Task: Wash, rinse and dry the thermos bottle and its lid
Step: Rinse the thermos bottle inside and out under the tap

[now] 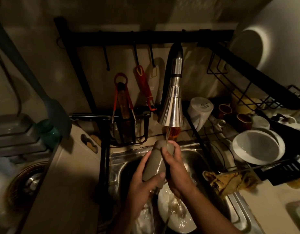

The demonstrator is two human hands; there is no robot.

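There is only one view, from a camera on the person's head. It looks forward and steeply down into the sink (pixel 188 154), from close above. The faucet (pixel 172 105) stands near the middle, toward 12 o'clock. The forearms enter from 6 o'clock. The wide lens bends the edges, and the dish rack (pixel 247 85) reaches toward 3 o'clock

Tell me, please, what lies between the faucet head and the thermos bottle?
Only a stream of running water, falling from the faucet head onto the thermos bottle, as the head view shows.

Dim, warm light; deep shadows, glare on the faucet (pixel 172 105), warped edges.
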